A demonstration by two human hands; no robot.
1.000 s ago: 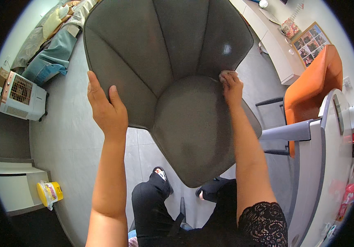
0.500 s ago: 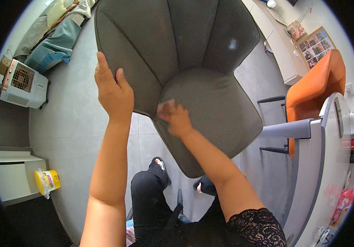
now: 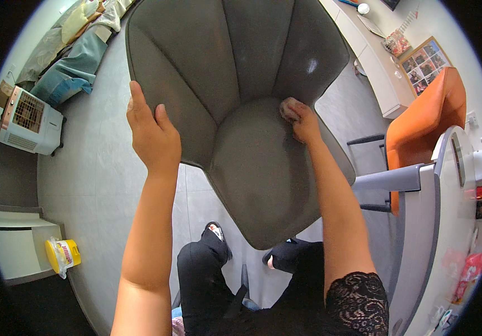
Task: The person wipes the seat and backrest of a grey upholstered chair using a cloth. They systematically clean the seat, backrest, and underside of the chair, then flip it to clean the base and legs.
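Note:
A dark grey padded chair (image 3: 255, 168) with stitched back panels fills the middle of the view, facing me. My left hand (image 3: 155, 134) is at its left side edge, thumb apart on the front; the other fingers lie along and partly behind the edge. Near the back right of the seat, where it meets the backrest, my right hand (image 3: 301, 120) presses down with curled fingers. Something small may be bunched inside it, but I cannot make out what. Beside my right forearm a darker band runs down the seat; whether it is damp or shadow is unclear.
An orange chair (image 3: 431, 120) stands at the right by a white-topped table (image 3: 459, 218) with a grey edge. A white air cooler (image 3: 32, 123) and a yellow tub (image 3: 63, 255) are at the left. Behind the orange chair runs a white cabinet (image 3: 372, 64).
My right hand has swept from the seat's left rear side across to its right rear side. The chair has shifted slightly. My left hand stays at the side edge.

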